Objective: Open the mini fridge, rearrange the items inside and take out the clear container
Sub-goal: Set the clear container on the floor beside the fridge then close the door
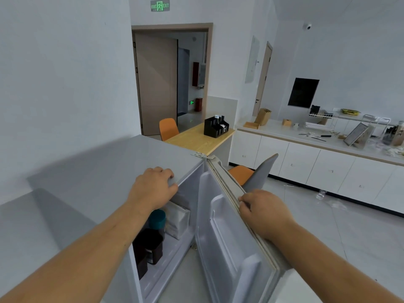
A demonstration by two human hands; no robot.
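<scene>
A grey mini fridge (105, 171) stands below me with its door (227, 232) swung open to the right. My left hand (153, 189) rests on the front edge of the fridge top, fingers curled over it. My right hand (264, 213) grips the top edge of the open door. Inside I see a clear container (178, 217) with pale contents at the back, a teal-lidded jar (157, 218) in front of it, and a dark brown jar (153, 246) nearest me. My left forearm hides part of the interior.
A wooden table (196, 138) with a black organiser (215, 126) stands behind the fridge, with orange chairs (168, 127) beside it. A grey chair back (261, 171) rises just past the door. White counter cabinets (317, 167) run along the right. Pale floor (349, 232) lies to the right.
</scene>
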